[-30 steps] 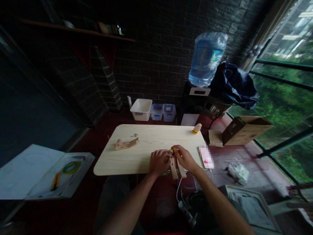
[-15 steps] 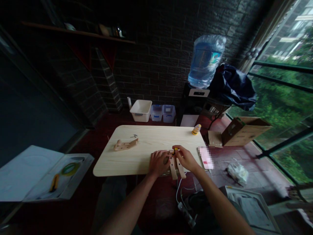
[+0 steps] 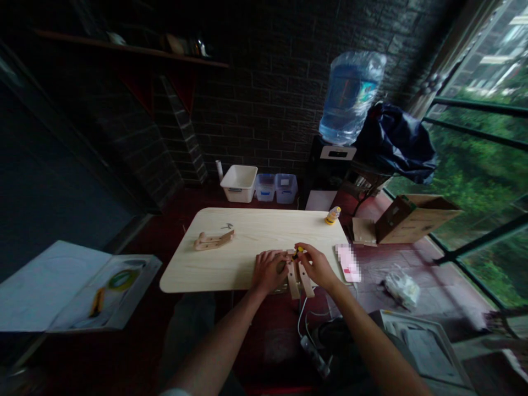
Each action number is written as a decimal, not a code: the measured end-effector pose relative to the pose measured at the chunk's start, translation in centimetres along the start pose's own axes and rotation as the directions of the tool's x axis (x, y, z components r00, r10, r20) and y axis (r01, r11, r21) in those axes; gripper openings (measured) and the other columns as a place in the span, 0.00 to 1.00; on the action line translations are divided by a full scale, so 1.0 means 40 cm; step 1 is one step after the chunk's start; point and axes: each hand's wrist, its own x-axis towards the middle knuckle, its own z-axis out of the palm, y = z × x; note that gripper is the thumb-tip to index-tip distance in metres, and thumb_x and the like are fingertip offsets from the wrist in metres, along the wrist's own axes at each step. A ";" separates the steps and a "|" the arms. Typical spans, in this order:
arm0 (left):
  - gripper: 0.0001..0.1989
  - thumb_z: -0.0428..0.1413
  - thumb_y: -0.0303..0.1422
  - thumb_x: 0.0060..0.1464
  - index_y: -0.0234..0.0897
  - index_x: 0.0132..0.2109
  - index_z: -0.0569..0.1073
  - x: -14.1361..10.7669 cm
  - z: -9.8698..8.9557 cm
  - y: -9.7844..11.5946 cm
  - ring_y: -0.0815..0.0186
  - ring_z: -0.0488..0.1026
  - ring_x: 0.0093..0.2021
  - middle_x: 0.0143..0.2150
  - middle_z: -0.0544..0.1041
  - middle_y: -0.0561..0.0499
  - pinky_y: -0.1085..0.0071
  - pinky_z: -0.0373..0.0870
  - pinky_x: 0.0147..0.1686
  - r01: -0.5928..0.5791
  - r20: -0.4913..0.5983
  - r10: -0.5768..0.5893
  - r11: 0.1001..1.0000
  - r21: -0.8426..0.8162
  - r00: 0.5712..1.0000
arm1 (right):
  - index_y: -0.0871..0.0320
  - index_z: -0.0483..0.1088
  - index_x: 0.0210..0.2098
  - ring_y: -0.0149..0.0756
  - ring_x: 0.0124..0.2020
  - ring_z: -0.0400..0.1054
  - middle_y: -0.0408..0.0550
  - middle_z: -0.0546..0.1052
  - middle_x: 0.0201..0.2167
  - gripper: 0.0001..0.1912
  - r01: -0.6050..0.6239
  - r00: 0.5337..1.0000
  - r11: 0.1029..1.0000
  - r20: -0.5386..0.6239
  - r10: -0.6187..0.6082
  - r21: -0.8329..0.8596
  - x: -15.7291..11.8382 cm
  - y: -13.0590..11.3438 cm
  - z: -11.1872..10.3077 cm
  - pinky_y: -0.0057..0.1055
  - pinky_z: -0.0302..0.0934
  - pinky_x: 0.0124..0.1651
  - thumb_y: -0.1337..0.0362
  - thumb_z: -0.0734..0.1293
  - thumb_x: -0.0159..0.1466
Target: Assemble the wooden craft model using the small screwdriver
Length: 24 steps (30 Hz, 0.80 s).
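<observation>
A wooden assembly with two parallel bars lies at the table's front edge, its bars extending past the edge. My left hand presses on its left side, the fingers closed around a part that I cannot make out. Pinched in my right hand is a small yellow and black tool, held over the far end of the bars. A second wooden piece rests at the left of the table, with small metal parts just behind it.
On the pale table a yellow-capped bottle stands at the back right, and a pink sheet lies at the right edge. Bins and a water dispenser are behind. An open case is at the left; cables hang below.
The view has shifted slightly. My right fingers have changed their hold a little around the yellow tool, and my left hand stays on the wooden assembly.
</observation>
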 end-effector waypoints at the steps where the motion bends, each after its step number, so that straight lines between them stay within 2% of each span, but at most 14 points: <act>1: 0.11 0.57 0.36 0.59 0.51 0.49 0.76 0.000 0.000 0.000 0.58 0.66 0.60 0.57 0.75 0.53 0.56 0.59 0.60 0.003 -0.001 -0.003 1.000 0.001 1.000 | 0.53 0.69 0.58 0.38 0.41 0.77 0.53 0.79 0.50 0.18 0.006 1.000 1.000 -0.002 -0.006 -0.006 -0.001 -0.003 0.000 0.34 0.73 0.43 0.57 0.60 0.72; 6: 0.10 0.57 0.37 0.59 0.51 0.48 0.76 0.000 0.000 0.002 0.57 0.66 0.60 0.57 0.75 0.53 0.55 0.59 0.61 0.017 0.005 -0.017 1.000 -0.001 1.000 | 0.53 0.70 0.59 0.38 0.44 0.76 0.54 0.78 0.52 0.19 0.056 0.998 0.998 0.006 -0.056 0.004 -0.005 -0.025 0.005 0.36 0.72 0.47 0.57 0.58 0.73; 9: 0.10 0.57 0.36 0.59 0.50 0.48 0.76 0.002 0.000 0.003 0.57 0.66 0.60 0.58 0.75 0.53 0.55 0.59 0.61 0.017 0.001 -0.017 1.000 -0.004 1.000 | 0.53 0.70 0.57 0.37 0.42 0.77 0.53 0.79 0.49 0.19 0.005 1.000 0.995 0.010 -0.007 0.103 -0.006 -0.027 0.016 0.34 0.73 0.43 0.53 0.59 0.73; 12: 0.10 0.57 0.36 0.59 0.50 0.48 0.76 0.002 0.000 0.003 0.57 0.66 0.61 0.58 0.75 0.53 0.55 0.59 0.61 0.010 -0.001 -0.010 1.000 -0.001 1.000 | 0.55 0.71 0.55 0.38 0.42 0.77 0.52 0.79 0.48 0.19 -0.041 0.999 0.980 -0.020 0.045 0.197 -0.005 -0.016 0.026 0.34 0.73 0.44 0.51 0.60 0.72; 15: 0.10 0.57 0.36 0.59 0.50 0.48 0.75 0.000 0.000 0.001 0.58 0.66 0.60 0.57 0.75 0.53 0.56 0.60 0.60 0.002 -0.006 -0.002 1.000 0.004 1.000 | 0.55 0.72 0.53 0.38 0.42 0.77 0.51 0.79 0.47 0.20 -0.058 0.997 0.975 -0.045 0.070 0.217 -0.004 -0.004 0.030 0.35 0.72 0.45 0.50 0.61 0.71; 18: 0.11 0.57 0.36 0.59 0.51 0.49 0.75 -0.003 -0.002 0.000 0.58 0.67 0.60 0.57 0.75 0.53 0.56 0.60 0.60 -0.002 -0.010 0.002 1.000 0.003 1.000 | 0.55 0.71 0.53 0.38 0.39 0.77 0.51 0.80 0.45 0.20 -0.091 0.994 0.961 -0.041 0.105 0.259 -0.004 0.000 0.027 0.34 0.72 0.42 0.49 0.62 0.71; 21: 0.12 0.57 0.36 0.59 0.51 0.50 0.75 -0.005 -0.003 0.001 0.58 0.67 0.60 0.57 0.76 0.53 0.56 0.60 0.60 -0.003 -0.013 0.003 1.000 -0.003 1.000 | 0.55 0.71 0.54 0.37 0.38 0.77 0.52 0.79 0.49 0.20 -0.109 0.991 0.942 -0.035 0.126 0.317 -0.004 -0.004 0.025 0.34 0.73 0.40 0.49 0.62 0.70; 24: 0.11 0.58 0.36 0.58 0.51 0.48 0.76 -0.005 -0.003 0.002 0.58 0.67 0.60 0.56 0.76 0.53 0.56 0.60 0.60 -0.001 -0.018 0.001 1.000 -0.007 1.000 | 0.54 0.72 0.53 0.38 0.39 0.77 0.52 0.79 0.50 0.19 -0.112 0.992 0.936 -0.020 0.126 0.334 -0.002 -0.010 0.027 0.35 0.72 0.43 0.50 0.63 0.70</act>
